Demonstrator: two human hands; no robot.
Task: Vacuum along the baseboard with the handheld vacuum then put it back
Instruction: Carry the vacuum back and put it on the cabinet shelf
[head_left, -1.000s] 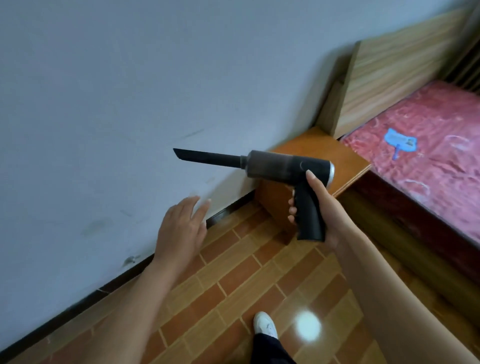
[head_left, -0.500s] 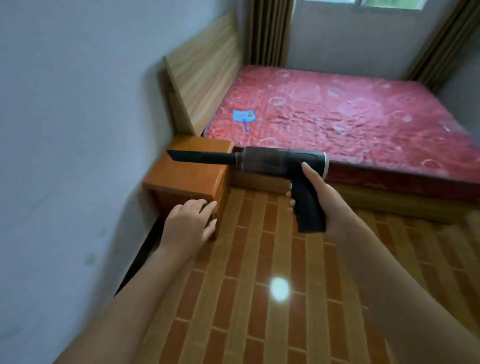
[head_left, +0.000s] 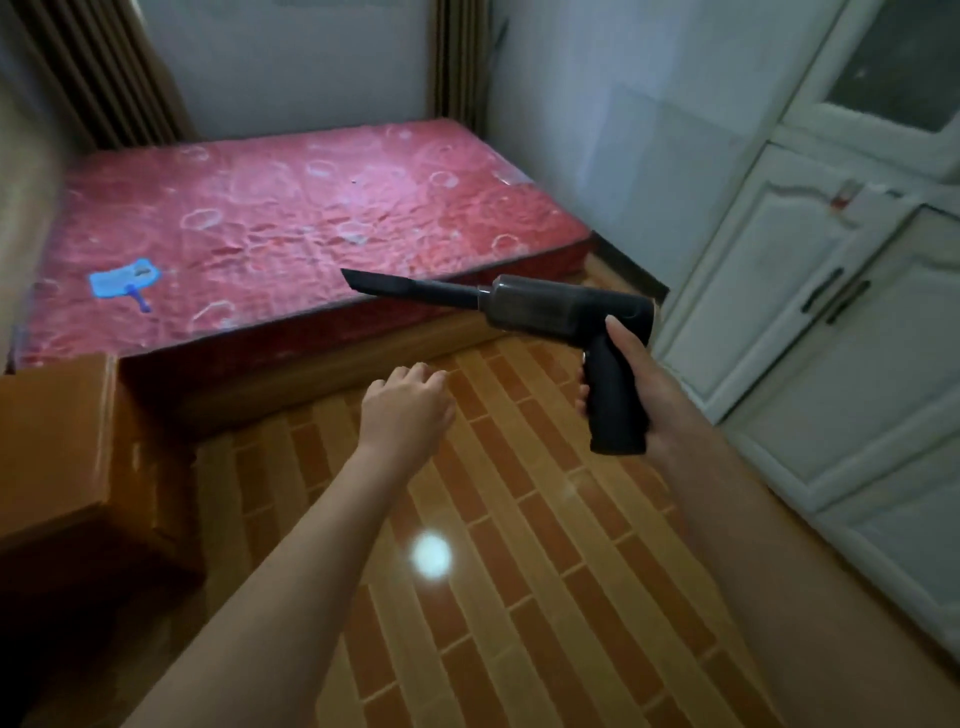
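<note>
My right hand (head_left: 641, 395) grips the pistol handle of a black handheld vacuum (head_left: 561, 312), held up in the air over the floor. Its long flat nozzle (head_left: 395, 286) points left, toward the bed. My left hand (head_left: 408, 408) hovers to the left of the vacuum with its fingers loosely curled and nothing in it. A dark baseboard (head_left: 631, 262) runs along the foot of the grey wall at the right of the bed.
A bed with a red mattress (head_left: 291, 228) fills the far side, with a small blue item (head_left: 122, 283) on it. An orange-brown nightstand (head_left: 62, 441) stands at the left. White cabinet doors (head_left: 852, 332) line the right. Brick-patterned floor (head_left: 509, 571) lies below my arms.
The view has swung right, away from the grey wall and nightstand toward the bed and white cabinets. The vacuum stays in my right hand; my left hand's fingers have curled loosely.
</note>
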